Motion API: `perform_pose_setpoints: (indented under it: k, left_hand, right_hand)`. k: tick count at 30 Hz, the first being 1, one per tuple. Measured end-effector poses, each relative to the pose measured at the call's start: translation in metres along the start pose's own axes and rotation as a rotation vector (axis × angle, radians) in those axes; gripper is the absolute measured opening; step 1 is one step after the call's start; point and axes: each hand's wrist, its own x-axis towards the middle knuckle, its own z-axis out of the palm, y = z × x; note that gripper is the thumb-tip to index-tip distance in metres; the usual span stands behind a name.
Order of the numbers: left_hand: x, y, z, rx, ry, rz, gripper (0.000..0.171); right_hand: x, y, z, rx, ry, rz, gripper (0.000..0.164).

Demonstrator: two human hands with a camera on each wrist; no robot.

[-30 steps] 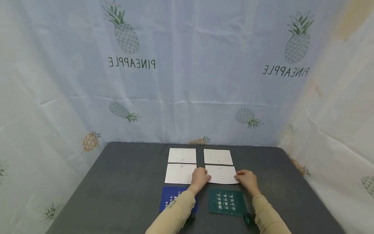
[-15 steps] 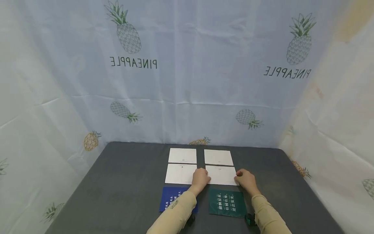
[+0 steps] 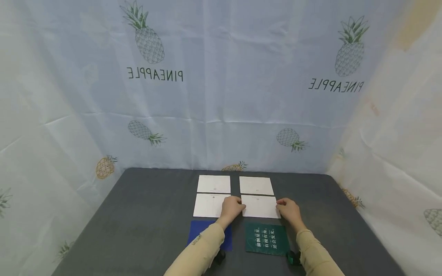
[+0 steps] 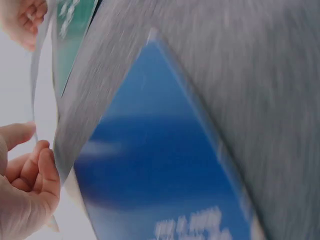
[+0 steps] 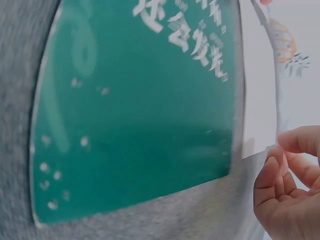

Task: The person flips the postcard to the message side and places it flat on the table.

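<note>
Four-cornered white cards lie in two rows at the back of the dark table. The near right white card (image 3: 260, 207) is between my hands. My left hand (image 3: 230, 209) pinches its left edge between thumb and fingers, also overlapping the near left white card (image 3: 207, 206). At the opposite edge, my right hand (image 3: 289, 211) pinches the card; thumb and index finger meet at its border in the right wrist view. Closer to me lie a green card (image 3: 266, 247) with white characters and a blue card (image 3: 199, 227), partly hidden by my left sleeve.
Two more white cards, a left one (image 3: 213, 184) and a right one (image 3: 256, 185), lie along the far table edge. Curtains (image 3: 221, 96) printed with pineapples enclose the back and sides. A dark wrist device (image 3: 293, 258) sits by my right sleeve.
My left hand and forearm have shifted slightly left, covering more of the blue card's lettering. The right hand stays at the card's right edge. The head view has shifted a little.
</note>
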Motion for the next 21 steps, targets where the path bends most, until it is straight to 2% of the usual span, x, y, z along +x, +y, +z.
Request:
perform_pose_setpoints:
  k: [2, 6, 11, 15, 18, 21]
  left_hand:
    - [0.002, -0.003, -0.010, -0.023, -0.005, -0.011, 0.018]
    - [0.000, -0.006, -0.035, -0.063, -0.011, -0.009, 0.033]
    - [-0.007, -0.011, -0.062, -0.065, -0.009, 0.026, 0.033]
    - [-0.015, -0.019, -0.080, -0.036, 0.004, 0.033, 0.035]
    - [-0.025, -0.029, -0.093, -0.006, 0.013, 0.039, 0.036]
    - [-0.039, -0.045, -0.104, 0.036, 0.019, 0.024, 0.038]
  right_hand:
    - [-0.001, -0.003, 0.000, 0.036, -0.008, 0.004, 0.026]
    - [-0.009, -0.018, -0.002, 0.117, -0.038, 0.007, 0.029]
    - [-0.026, -0.045, 0.000, 0.195, -0.077, -0.028, 0.028]
    - [-0.041, -0.062, 0.012, 0.241, -0.102, -0.073, 0.027]
    - [-0.054, -0.073, 0.023, 0.264, -0.159, -0.134, 0.028]
    - [-0.067, -0.080, 0.032, 0.261, -0.266, -0.197, 0.036]
